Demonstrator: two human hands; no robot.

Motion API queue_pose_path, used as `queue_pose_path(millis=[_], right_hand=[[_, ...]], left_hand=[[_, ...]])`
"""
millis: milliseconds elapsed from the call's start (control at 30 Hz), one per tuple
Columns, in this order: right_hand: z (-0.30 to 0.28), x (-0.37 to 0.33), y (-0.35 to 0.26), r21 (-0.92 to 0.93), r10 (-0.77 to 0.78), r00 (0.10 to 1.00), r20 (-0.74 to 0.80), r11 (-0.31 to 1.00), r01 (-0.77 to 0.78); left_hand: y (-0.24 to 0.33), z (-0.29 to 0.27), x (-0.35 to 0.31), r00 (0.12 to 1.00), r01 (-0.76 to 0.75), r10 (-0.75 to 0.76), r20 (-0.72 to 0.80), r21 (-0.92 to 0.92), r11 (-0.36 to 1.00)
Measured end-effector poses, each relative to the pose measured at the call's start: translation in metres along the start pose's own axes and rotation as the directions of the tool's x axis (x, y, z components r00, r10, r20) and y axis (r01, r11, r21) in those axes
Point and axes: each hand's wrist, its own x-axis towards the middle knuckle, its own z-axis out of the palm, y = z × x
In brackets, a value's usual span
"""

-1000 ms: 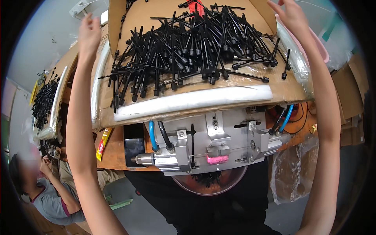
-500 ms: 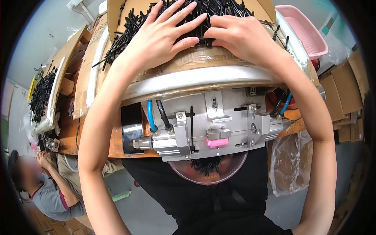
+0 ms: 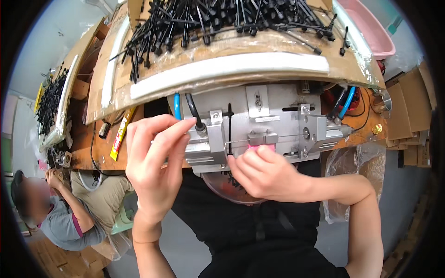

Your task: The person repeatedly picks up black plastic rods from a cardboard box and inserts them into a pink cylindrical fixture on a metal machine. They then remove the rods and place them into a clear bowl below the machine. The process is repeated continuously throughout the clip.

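Note:
Over the left end of a metal fixture (image 3: 287,98) hovers my left hand (image 3: 155,155), its fingers drawn together in a loose pinch beside the blue and black air tubes. Whatever it may hold is too small to make out. Lower and to the right, my right hand (image 3: 269,173) is closed at the fixture's front edge. Its thumb and index tips meet by the lower end of a thin black strip (image 3: 230,125) that lies across the plate. What those fingertips hold is hidden. A pink block (image 3: 254,147) shows only partly behind the knuckles.
Behind the fixture, a heap of black cable-tie-like parts (image 3: 218,18) lies on a cardboard surface with a white foam edge (image 3: 232,67). A clear bowl (image 3: 213,185) sits under the fixture. A pink basket (image 3: 371,30) stands far right. At left, another person (image 3: 69,213) sits near a second heap.
Both hands have left the black heap and come back toward me, the left to the fixture's left end, the right to its front edge. The heap's near edge is now uncovered.

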Motion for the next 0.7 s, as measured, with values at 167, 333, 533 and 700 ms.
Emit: queue_pose_path(millis=[167, 333, 533, 700], right_hand=[[0.019, 0.005, -0.004, -0.125, 0.037, 0.999, -0.037, 0.991, -0.041], [0.022, 0.004, 0.001, -0.101, 0.023, 1.000, -0.019, 0.995, -0.024], [0.018, 0.015, 0.018, -0.011, -0.106, 0.994, 0.025, 0.994, 0.107], [-0.005, 0.007, 0.027, 0.343, -0.306, 0.946, 0.106, 0.904, 0.254]], left_hand=[[-0.002, 0.000, -0.002, 0.998, 0.055, -0.054, 0.020, -0.087, 0.995], [-0.009, 0.016, 0.030, 0.995, 0.086, -0.077, 0.057, -0.178, 0.980], [-0.046, 0.052, 0.122, 0.982, -0.144, 0.127, 0.137, 0.123, 0.982], [-0.045, 0.064, 0.137, 0.964, -0.220, 0.185, 0.188, 0.183, 0.958]])
